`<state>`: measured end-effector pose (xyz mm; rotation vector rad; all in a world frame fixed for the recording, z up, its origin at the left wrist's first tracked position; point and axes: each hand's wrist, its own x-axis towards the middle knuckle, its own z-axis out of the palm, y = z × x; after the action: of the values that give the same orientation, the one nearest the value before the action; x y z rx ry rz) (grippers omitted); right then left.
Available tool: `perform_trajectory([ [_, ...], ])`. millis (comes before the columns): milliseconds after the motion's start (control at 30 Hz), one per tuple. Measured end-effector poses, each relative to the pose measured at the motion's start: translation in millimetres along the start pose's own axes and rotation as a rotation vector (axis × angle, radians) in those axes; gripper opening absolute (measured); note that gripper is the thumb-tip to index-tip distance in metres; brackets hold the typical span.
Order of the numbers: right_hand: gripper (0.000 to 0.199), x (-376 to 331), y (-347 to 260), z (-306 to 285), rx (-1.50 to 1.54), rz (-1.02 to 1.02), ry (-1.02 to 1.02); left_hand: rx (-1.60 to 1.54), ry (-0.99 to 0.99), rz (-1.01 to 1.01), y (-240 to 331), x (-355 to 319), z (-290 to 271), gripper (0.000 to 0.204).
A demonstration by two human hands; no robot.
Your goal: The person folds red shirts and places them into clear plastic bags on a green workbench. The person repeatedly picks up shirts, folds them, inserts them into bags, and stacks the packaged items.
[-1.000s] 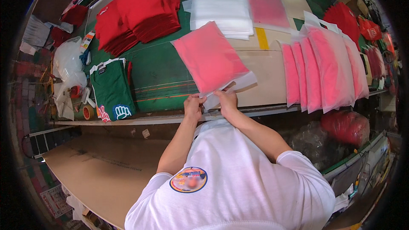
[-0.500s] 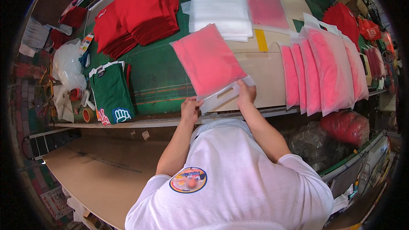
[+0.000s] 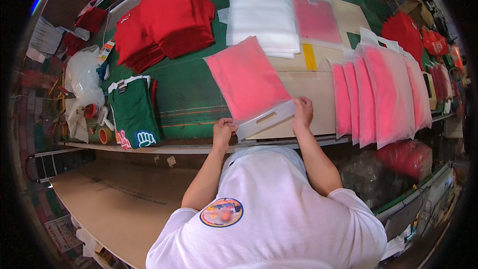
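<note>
A frosted plastic bag [image 3: 249, 79] with a folded red garment inside lies tilted on the table before me. Its clear handle strip, with an oval cut-out, faces my body. My left hand [image 3: 224, 133] pinches the strip's left end, and my right hand [image 3: 302, 113] grips its right end near the bag's corner. Through the film the garment looks pink. Beyond the bag is a stack of white, translucent empty bags [image 3: 261, 20]. Right of my right hand stands a row of similar filled bags [image 3: 388, 89], leaning on one another.
Folded red shirts [image 3: 177, 17] are piled at the back left. A folded green shirt [image 3: 132, 109] lies at the left front, near a tape roll [image 3: 104, 135] and a crumpled clear bag [image 3: 84, 74]. Another filled bag [image 3: 314, 17] lies flat at the back. The table edge [image 3: 194, 147] runs before me.
My right hand has moved slightly right along the strip, and the strip looks more stretched out between both hands. The whole view has shifted a little.
</note>
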<state>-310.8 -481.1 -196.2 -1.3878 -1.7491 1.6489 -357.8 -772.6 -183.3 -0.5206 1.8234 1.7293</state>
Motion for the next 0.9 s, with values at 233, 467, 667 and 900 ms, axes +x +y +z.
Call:
perform_trajectory([
  [233,0.041,18.5,3.6,-2.1,0.031,-0.055,-0.189,-0.071,0.003,0.100,5.6,10.4,0.6,0.038],
  [467,0.044,24.6,-1.1,5.0,-0.028,-0.069,-0.330,-0.098,-0.029,0.123,25.1,20.6,-0.3,0.043],
  [667,0.039,22.2,-6.5,7.8,-0.095,-0.190,-0.426,-0.146,-0.037,0.142,43.2,22.7,10.5,0.060],
  [900,0.036,-10.6,-88.8,-41.6,0.046,-0.104,-0.676,0.024,-0.132,0.347,64.6,-14.9,12.9,0.055],
])
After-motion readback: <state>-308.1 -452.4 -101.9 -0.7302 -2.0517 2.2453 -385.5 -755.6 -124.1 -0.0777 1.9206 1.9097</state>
